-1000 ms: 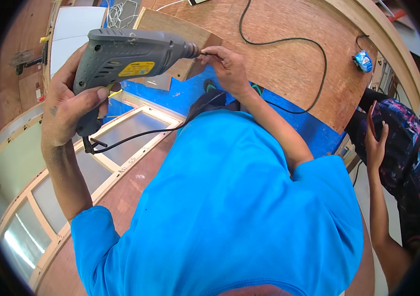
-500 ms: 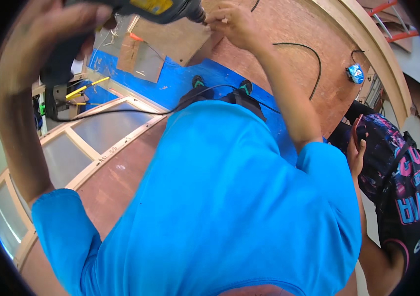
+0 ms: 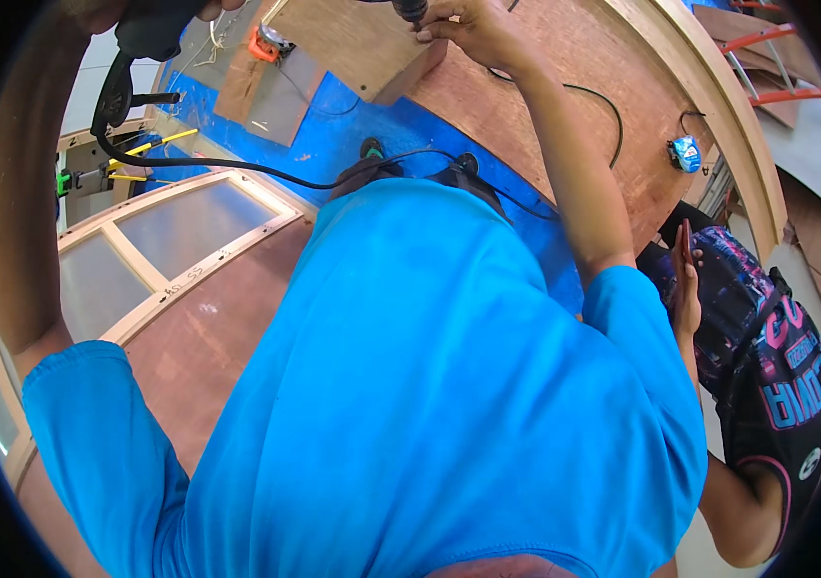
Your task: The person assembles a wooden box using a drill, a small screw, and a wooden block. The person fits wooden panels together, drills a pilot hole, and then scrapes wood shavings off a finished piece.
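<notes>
Since the earlier frame, the drill [image 3: 153,31] has shifted up to the top edge of my view, so that only its grip and nose show, and the right hand [image 3: 473,24] has risen with it. From my station I see the left hand [image 3: 100,14] closed round the grip, though the edge cuts off most of it and I cannot make out the trigger. The right thumb and forefinger are pinched on the dark bit [image 3: 417,27], just below the chuck. Beside those fingertips, on their left, stands a plywood box [image 3: 362,48]; its inside is hidden from me. Farther left, between the two hands, an orange-and-silver tool [image 3: 266,43] lies on a board. Well to the right of the right fingers, a blue-and-white packet [image 3: 685,154] rests at the plywood sheet's [image 3: 565,125] edge, and I cannot tell what it contains. From below the left fingers the black cord [image 3: 266,173] runs rightward, passing over a wooden frame [image 3: 184,280] that holds translucent panels in its compartments.
</notes>
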The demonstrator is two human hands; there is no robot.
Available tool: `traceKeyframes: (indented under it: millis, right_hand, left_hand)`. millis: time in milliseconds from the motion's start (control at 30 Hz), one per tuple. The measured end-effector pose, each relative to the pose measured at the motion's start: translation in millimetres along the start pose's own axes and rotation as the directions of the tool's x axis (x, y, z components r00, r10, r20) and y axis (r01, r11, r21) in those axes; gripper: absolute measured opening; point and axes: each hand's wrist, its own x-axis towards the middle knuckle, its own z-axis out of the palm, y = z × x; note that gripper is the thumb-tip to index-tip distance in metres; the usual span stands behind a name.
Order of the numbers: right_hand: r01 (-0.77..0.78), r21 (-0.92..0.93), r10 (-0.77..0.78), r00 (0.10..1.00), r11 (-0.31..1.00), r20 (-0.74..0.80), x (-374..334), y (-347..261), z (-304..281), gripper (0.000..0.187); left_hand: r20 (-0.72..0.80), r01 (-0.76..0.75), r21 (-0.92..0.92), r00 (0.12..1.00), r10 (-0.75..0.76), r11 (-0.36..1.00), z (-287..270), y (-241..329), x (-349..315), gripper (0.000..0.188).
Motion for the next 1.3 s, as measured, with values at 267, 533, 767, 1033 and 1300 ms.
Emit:
traceKeyframes:
  millis: [267,533,767,1033,1300]
  right_hand:
    - [0.088,-0.037,-0.090,0.995,0.995,-0.054,-7,6,10,0.009]
    - [0.246,-0.108,-0.259,0.957,0.963,-0.132,-19,32,15,0.022]
    - [0.063,0.543,0.173,0.912,0.837,-0.373,-23,44,54,0.029]
    - [-0.193,0.566,0.340,0.925,0.802,-0.167,-13,50,72,0.048]
    - [-0.132,0.483,0.308,0.901,0.866,-0.305,-11,52,74,0.048]
  left_hand:
    - [-0.006,0.009,0.046,1.000,-0.009,0.999,4,-12,0,0.057]
    - [-0.009,0.043,0.222,0.999,-0.042,0.974,11,-14,-1,0.067]
    - [-0.078,0.104,0.352,0.994,-0.081,0.930,19,-12,-15,0.075]
    - [-0.136,0.094,0.345,0.989,-0.050,0.934,18,-34,-8,0.083]
    - [-0.174,0.113,0.281,0.983,-0.065,0.953,23,-28,-5,0.079]
